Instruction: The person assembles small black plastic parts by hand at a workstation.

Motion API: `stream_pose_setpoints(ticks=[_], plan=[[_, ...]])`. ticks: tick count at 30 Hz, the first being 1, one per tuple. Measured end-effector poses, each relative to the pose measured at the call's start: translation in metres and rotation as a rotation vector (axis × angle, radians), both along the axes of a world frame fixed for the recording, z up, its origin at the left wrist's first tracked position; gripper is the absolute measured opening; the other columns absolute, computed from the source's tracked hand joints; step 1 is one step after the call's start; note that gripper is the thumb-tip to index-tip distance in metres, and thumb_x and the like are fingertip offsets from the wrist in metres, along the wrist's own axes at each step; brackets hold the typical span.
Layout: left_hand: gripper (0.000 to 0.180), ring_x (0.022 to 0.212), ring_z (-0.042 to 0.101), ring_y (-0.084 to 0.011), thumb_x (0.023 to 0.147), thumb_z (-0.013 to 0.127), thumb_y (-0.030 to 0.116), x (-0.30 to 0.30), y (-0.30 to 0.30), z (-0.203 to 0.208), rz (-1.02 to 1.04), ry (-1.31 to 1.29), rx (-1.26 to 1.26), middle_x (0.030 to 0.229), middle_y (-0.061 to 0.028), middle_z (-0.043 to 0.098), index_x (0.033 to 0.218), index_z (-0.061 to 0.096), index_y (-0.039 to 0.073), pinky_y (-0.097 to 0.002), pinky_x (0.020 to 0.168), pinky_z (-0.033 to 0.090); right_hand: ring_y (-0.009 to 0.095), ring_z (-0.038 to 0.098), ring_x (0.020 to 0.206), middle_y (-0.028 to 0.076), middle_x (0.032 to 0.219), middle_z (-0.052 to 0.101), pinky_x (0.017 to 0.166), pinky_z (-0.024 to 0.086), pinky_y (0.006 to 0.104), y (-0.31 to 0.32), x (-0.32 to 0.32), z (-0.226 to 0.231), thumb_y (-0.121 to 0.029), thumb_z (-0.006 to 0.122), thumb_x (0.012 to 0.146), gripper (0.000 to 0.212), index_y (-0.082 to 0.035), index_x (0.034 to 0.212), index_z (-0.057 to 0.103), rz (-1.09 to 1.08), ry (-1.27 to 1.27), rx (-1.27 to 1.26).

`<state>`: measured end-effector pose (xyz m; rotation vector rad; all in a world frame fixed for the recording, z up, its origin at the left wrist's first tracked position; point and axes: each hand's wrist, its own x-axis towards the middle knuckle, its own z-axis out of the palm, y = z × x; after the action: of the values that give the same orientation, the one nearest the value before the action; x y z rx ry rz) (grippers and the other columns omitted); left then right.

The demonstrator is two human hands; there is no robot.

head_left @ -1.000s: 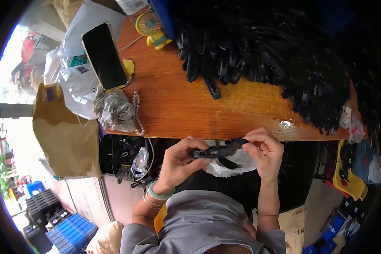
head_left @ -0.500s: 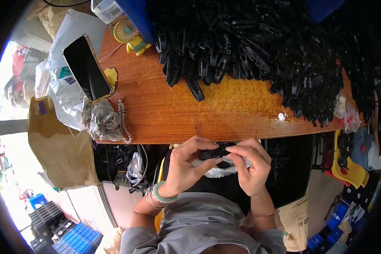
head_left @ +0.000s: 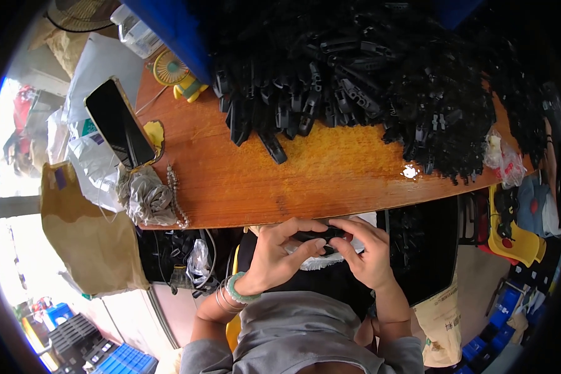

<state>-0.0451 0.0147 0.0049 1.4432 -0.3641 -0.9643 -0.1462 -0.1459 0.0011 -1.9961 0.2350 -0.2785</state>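
Just below the table's near edge, a small black plastic part [head_left: 315, 235] is pinched between my two hands. My left hand [head_left: 277, 252], with a green bangle and thin metal bangles on its wrist, grips one end between thumb and fingers. Thumb and index finger of my right hand [head_left: 368, 255] close on the other end. Fingers cover much of the part, so its exact kind is hidden. Beneath the hands lies something white and crinkled [head_left: 321, 262]. Across the table are piled long black plastic pieces [head_left: 311, 93] and, to the right, smaller black pieces [head_left: 442, 131].
The wooden table [head_left: 230, 193] carries a propped phone [head_left: 119, 121], a small yellow fan [head_left: 171, 68], a crumpled grey cloth [head_left: 146, 196] and a bead string [head_left: 174, 193]. A black bin [head_left: 439, 255] sits under its right side. A brown paper sack [head_left: 93, 237] hangs left.
The view has shifted, so the table sits lower in the picture. My right fingers have moved slightly over the black plastic part, which stays between both hands.
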Motion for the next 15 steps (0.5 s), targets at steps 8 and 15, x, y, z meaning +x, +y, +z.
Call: stream_pose_setpoints(ticks=[8,15], plan=[[0.027,0.078,0.06,-0.0283,0.08,0.072,0.014,0.063,-0.011,-0.021,0.153,-1.166,0.238,0.09,-0.0113,0.058,0.102,0.063,0.002,-0.0365,0.06,0.05,0.023,0.062,0.069,0.012,0.087,0.064,0.061,0.049,0.032,-0.049,0.003,-0.009,0.0,0.067,0.081,0.021,0.0,0.101,0.065,-0.028,-0.06,-0.132],[0.029,0.073,0.058,-0.0268,0.076,0.075,0.022,0.09,-0.032,-0.03,0.208,-1.446,0.566,0.083,-0.0093,0.052,0.087,0.054,0.005,-0.0372,0.054,0.046,0.024,0.049,0.092,0.005,0.096,0.054,0.078,0.036,0.0377,-0.102,0.057,-0.021,-0.005,0.066,0.078,0.017,-0.003,0.095,0.066,-0.478,-0.009,-1.099]])
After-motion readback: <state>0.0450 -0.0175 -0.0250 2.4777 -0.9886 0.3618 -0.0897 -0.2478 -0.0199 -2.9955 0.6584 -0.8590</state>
